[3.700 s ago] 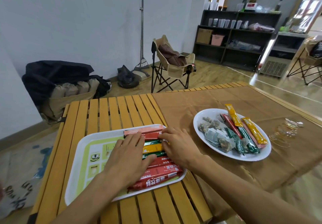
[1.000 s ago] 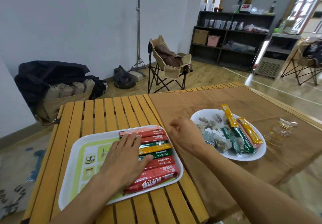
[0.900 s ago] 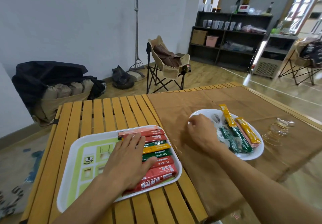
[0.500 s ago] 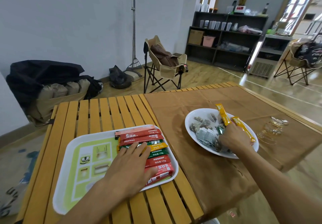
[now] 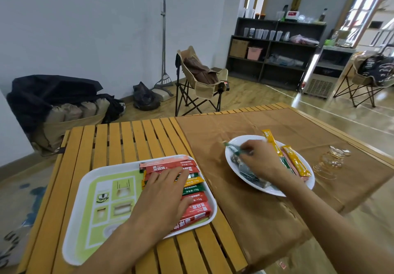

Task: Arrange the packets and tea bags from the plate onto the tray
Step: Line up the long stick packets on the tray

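A white tray (image 5: 102, 190) with a green print lies on the slatted table. A row of red, green and orange stick packets (image 5: 196, 190) fills its right side. My left hand (image 5: 164, 192) rests flat on those packets, fingers straight. To the right, a white plate (image 5: 275, 190) holds orange and pink stick packets (image 5: 294, 160) and clear tea bags (image 5: 245, 169). My right hand (image 5: 258, 160) is over the plate and pinches a green stick packet (image 5: 233, 149), lifted at an angle above the plate's left part.
A brown cloth (image 5: 255, 205) covers the right half of the yellow slatted table (image 5: 128, 139). A small glass cup (image 5: 331, 158) stands right of the plate. Folding chairs, a shelf unit and bags stand on the floor beyond.
My right hand left the tray, reached into the plate, and now lifts a green stick packet toward the left. My left hand stayed pressed on the tray's packets.
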`<state>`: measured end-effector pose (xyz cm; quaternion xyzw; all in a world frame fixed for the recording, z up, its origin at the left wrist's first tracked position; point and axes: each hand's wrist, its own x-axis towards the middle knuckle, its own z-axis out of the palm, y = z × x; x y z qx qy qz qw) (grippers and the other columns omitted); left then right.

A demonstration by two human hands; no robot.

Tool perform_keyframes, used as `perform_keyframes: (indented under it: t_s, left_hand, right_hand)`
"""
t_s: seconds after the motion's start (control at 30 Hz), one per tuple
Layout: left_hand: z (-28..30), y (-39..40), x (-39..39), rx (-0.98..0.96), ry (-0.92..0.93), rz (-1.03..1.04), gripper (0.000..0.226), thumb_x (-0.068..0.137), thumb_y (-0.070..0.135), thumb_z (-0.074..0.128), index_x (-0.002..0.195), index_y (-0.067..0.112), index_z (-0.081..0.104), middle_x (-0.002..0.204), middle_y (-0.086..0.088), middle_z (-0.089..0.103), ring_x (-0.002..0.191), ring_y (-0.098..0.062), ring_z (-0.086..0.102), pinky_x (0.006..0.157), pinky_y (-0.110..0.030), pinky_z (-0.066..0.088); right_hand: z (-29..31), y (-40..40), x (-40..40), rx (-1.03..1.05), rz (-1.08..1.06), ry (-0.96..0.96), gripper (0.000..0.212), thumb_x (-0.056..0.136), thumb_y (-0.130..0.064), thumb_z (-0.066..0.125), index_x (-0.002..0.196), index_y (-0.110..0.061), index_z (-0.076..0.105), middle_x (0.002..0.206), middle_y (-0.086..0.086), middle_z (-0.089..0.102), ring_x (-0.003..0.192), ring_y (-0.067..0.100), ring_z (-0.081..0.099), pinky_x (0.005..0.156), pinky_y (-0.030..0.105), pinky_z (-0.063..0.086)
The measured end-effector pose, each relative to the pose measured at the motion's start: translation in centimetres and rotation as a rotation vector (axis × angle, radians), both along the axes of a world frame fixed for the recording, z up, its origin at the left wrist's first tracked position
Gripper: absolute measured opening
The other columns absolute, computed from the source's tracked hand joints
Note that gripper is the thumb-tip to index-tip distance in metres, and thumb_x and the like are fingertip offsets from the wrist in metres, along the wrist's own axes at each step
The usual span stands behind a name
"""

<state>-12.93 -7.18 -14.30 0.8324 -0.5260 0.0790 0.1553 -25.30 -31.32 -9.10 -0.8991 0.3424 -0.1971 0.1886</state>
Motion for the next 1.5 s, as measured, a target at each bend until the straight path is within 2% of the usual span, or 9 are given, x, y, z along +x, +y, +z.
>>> perform_keyframes:
  t_s: [0.1, 0.17, 0.37, 0.53, 0.67, 0.87, 1.13, 1.37, 1.5]
  left_hand:
    - [1.1, -0.1, -0.3, -0.138, -0.079, 0.017, 0.063, 0.084, 0.046, 0.065, 0.138, 0.022, 0.044, 0.132, 0.001, 0.054, 0.118, -0.016, 0.052, 0.100, -0.036, 0.040]
    - [1.4, 0.0, 0.0, -0.185, -0.148, 0.027, 0.052, 0.079, 0.041, 0.070, 0.124, 0.019, 0.055, 0.115, -0.001, 0.061, 0.102, -0.018, 0.057, 0.088, -0.036, 0.047]
    - [1.5, 0.7, 1.1, -0.120, -0.190, 0.023, 0.019, 0.089, 0.040, 0.055, 0.100, 0.026, 0.062, 0.096, 0.007, 0.060, 0.091, -0.014, 0.050, 0.083, -0.034, 0.043]
    - [1.3, 1.0, 2.4, -0.068, -0.125, 0.053, 0.028, 0.091, 0.049, 0.030, 0.097, 0.031, 0.050, 0.097, 0.014, 0.058, 0.088, -0.008, 0.039, 0.084, -0.028, 0.031]
    - [1.2, 1.0, 2.9, -0.022, -0.068, 0.083, 0.018, 0.096, 0.049, 0.037, 0.092, 0.033, 0.042, 0.093, 0.013, 0.053, 0.084, -0.008, 0.035, 0.079, -0.026, 0.030]
    - [1.1, 1.7, 2.8, 0.044, 0.081, 0.069, 0.017, 0.100, 0.041, 0.035, 0.087, 0.032, 0.039, 0.083, 0.014, 0.043, 0.080, -0.008, 0.035, 0.072, -0.029, 0.030]
    - [0.5, 1.4, 3.2, 0.077, 0.152, 0.098, 0.028, 0.101, 0.027, 0.030, 0.073, 0.030, 0.031, 0.075, 0.011, 0.046, 0.075, -0.009, 0.037, 0.073, -0.031, 0.030]
    - [-0.3, 1.3, 3.7, 0.118, 0.034, 0.128, 0.023, 0.100, 0.036, 0.026, 0.085, 0.027, 0.041, 0.085, 0.008, 0.045, 0.083, -0.012, 0.036, 0.078, -0.030, 0.030]
    - [-0.7, 1.5, 3.8, 0.105, -0.001, 0.135, 0.023, 0.099, 0.042, 0.029, 0.089, 0.029, 0.045, 0.087, 0.010, 0.044, 0.085, -0.010, 0.037, 0.079, -0.028, 0.031]
  right_hand:
    - [0.0, 4.6, 1.5, 0.176, 0.367, 0.071, 0.016, 0.089, -0.021, 0.067, 0.102, -0.021, 0.077, 0.089, -0.008, 0.073, 0.081, 0.003, 0.065, 0.068, 0.021, 0.052]
    - [-0.4, 6.3, 2.3, 0.279, 0.491, 0.107, 0.020, 0.092, -0.022, 0.067, 0.109, -0.019, 0.075, 0.095, -0.007, 0.073, 0.087, 0.003, 0.066, 0.069, 0.015, 0.052]
    - [-1.0, 7.4, 3.2, 0.549, 0.594, 0.061, 0.023, 0.096, -0.019, 0.063, 0.116, -0.011, 0.072, 0.111, 0.006, 0.072, 0.102, 0.018, 0.069, 0.088, 0.034, 0.059]
    - [-1.8, 7.2, 3.1, 0.543, 0.590, 0.041, 0.024, 0.094, -0.034, 0.065, 0.105, -0.014, 0.072, 0.104, 0.001, 0.073, 0.097, 0.014, 0.071, 0.084, 0.030, 0.059]
    - [-2.2, 7.0, 3.3, 0.465, 0.553, 0.056, 0.026, 0.097, -0.037, 0.060, 0.085, -0.017, 0.070, 0.088, 0.001, 0.074, 0.083, 0.012, 0.071, 0.074, 0.027, 0.058]
    - [-2.4, 7.1, 3.5, 0.618, 0.525, 0.110, 0.028, 0.096, -0.037, 0.063, 0.071, -0.024, 0.065, 0.066, -0.017, 0.069, 0.066, -0.004, 0.066, 0.056, 0.009, 0.047]
    - [-2.6, 7.0, 3.7, 0.660, 0.462, 0.086, 0.023, 0.098, -0.030, 0.060, 0.084, -0.013, 0.065, 0.079, -0.006, 0.071, 0.078, 0.006, 0.069, 0.066, 0.018, 0.052]
    - [-3.6, 7.1, 4.4, 0.581, 0.419, 0.124, 0.018, 0.095, -0.034, 0.064, 0.090, -0.017, 0.062, 0.103, 0.001, 0.070, 0.095, 0.011, 0.068, 0.073, 0.020, 0.054]
    - [-4.2, 6.8, 4.3, 0.428, 0.382, 0.130, 0.019, 0.090, -0.031, 0.071, 0.086, -0.019, 0.057, 0.089, -0.010, 0.068, 0.081, 0.000, 0.065, 0.057, 0.008, 0.047]
